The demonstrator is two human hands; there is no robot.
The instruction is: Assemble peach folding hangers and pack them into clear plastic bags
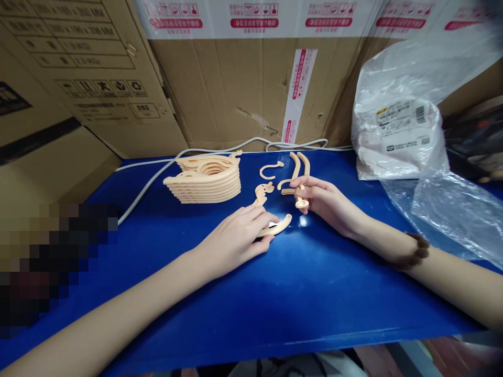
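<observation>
Here I am at the blue table [314,293], both hands busy over its middle! My left hand [243,233], fingers closed in a pinch, has a curved strip [282,225] of beige plastic, its free end pointing off to the right, low over the tabletop; whether the strip touches the table, I cannot tell. Across from it, my right hand [320,199] grips a small round-ended piece [302,204] between thumb and fingers, the flat round end facing down; the rest of it is partly hidden by my fingers. Just beyond my left knuckles lies a wavy little piece [261,193], and past that, a loose hook [268,170] flat on the blue. Two more long strips [305,165] lie side by side behind my right fingers, with other beige bits poking out to the left of those fingers. Over to the left, a neat stack [208,183] of matching beige pieces, layer on layer! A white cable [147,191] loops behind it, along the foot of the big cardboard box [236,89]. Back right, a clear plastic bag [396,131] with a printed label [404,123] slumps onto the table, and a brown hair band [414,254] circles my right wrist.
</observation>
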